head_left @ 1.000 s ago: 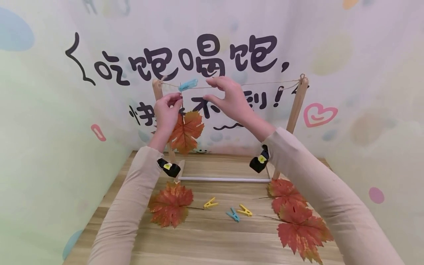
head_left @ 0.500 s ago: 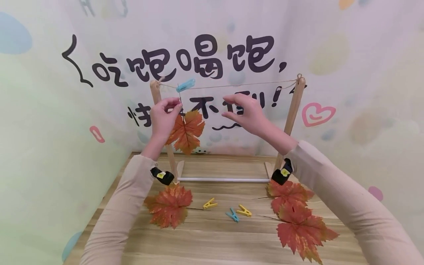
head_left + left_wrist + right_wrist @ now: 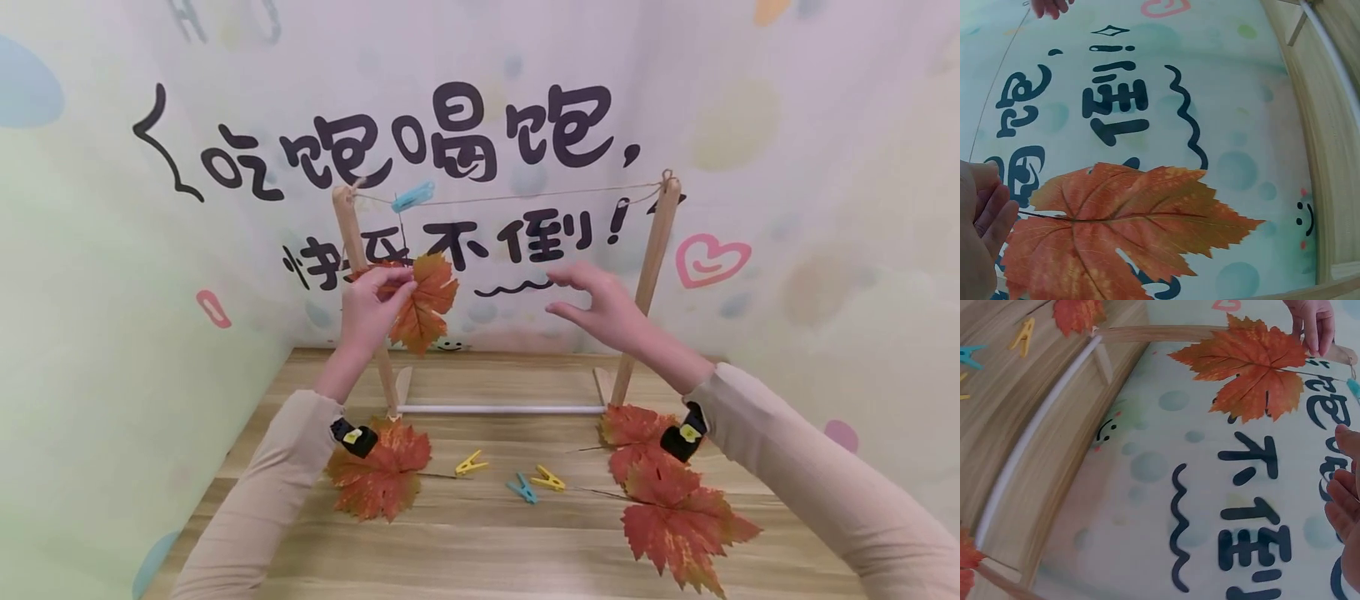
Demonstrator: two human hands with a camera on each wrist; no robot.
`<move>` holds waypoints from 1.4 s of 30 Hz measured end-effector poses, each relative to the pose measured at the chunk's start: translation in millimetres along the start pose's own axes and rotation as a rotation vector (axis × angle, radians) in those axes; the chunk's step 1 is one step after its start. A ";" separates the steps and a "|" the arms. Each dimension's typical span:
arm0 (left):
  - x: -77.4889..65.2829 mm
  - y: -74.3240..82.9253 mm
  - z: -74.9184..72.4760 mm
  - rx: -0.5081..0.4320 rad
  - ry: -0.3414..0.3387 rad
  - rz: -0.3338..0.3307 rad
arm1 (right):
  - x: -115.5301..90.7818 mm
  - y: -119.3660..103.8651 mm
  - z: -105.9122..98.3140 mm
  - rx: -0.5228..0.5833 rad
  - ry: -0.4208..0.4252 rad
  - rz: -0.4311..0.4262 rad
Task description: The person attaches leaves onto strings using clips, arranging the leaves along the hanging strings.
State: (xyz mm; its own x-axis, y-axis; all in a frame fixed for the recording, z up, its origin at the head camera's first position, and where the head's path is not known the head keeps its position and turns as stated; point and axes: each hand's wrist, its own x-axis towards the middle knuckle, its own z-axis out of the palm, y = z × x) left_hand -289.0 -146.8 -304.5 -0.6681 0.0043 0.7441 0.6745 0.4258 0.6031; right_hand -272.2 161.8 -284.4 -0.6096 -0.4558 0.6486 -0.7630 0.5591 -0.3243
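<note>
An orange maple leaf (image 3: pixel 424 304) hangs by its stem from a string (image 3: pixel 517 197), held by a light-blue clothespin (image 3: pixel 413 197) near the string's left end. My left hand (image 3: pixel 375 304) is at the leaf's upper left, fingers loosely bent and close to the stem. In the right wrist view, the fingertips of that left hand (image 3: pixel 1315 328) appear beside the stem, not around it. My right hand (image 3: pixel 600 304) floats to the right below the string, thumb and fingers spread apart with nothing between them. The left wrist view shows the leaf (image 3: pixel 1116 219) up close.
Two wooden posts (image 3: pixel 654 250) carry the string, with a white rod (image 3: pixel 502 409) between their feet. Red leaves (image 3: pixel 678 517) lie at the table's right, another leaf (image 3: pixel 386 471) at left. Yellow clothespins (image 3: pixel 549 478) and a blue clothespin (image 3: pixel 522 488) lie between them.
My right hand has drawn away from the clothespin, going right and down. My left hand has slid down from the upper stem to beside the leaf. The leaf stays hanging.
</note>
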 end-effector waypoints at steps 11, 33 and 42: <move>-32.4 -20.2 1.6 0.059 -0.058 -0.022 | -44.3 19.2 -0.7 0.021 -0.040 0.129; -94.7 -46.0 10.0 0.035 -0.168 -0.208 | -116.8 36.1 41.0 0.094 -0.103 0.221; -127.3 -63.4 17.0 0.007 -0.230 -0.329 | -139.3 40.2 64.6 0.168 -0.113 0.235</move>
State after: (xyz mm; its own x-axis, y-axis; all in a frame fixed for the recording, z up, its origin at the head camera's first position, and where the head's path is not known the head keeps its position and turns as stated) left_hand -252.1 -158.9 -442.3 -0.9015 0.0685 0.4273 0.4110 0.4447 0.7958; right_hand -231.9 202.9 -432.3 -0.7865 -0.4065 0.4649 -0.6173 0.5405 -0.5717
